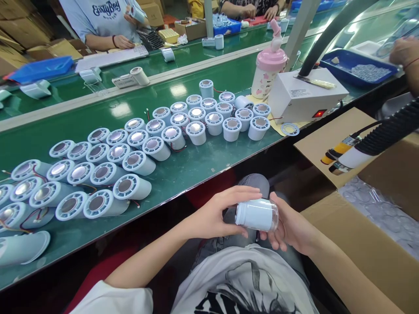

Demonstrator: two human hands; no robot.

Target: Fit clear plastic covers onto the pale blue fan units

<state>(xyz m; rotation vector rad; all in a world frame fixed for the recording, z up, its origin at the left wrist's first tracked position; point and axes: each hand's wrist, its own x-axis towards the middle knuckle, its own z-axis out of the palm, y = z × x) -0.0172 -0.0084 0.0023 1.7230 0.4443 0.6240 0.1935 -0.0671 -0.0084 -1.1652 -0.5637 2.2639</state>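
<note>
Green workbench (203,170) carries rows of cylindrical housings (137,161). Over the lap, left hand (212,216) and right hand (288,226) both clasp one pale-blue cylinder (257,214), fingers wrapped around its barrel. Likely light, rigid, smooth plastic; grip the barrel, not the clear end.

Factory assembly line, green conveyor belt (183,174), co-workers

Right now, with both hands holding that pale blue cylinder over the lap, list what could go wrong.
1. The pale blue plastic cylinder lies sideways between the left hand and right hand with no table beneath; a slip would likely drop it to the floor.
2. The white-blue cylindrical housings crowd the green conveyor table up to its near edge, red wires trailing; a reaching arm might knock or snag one.
</note>
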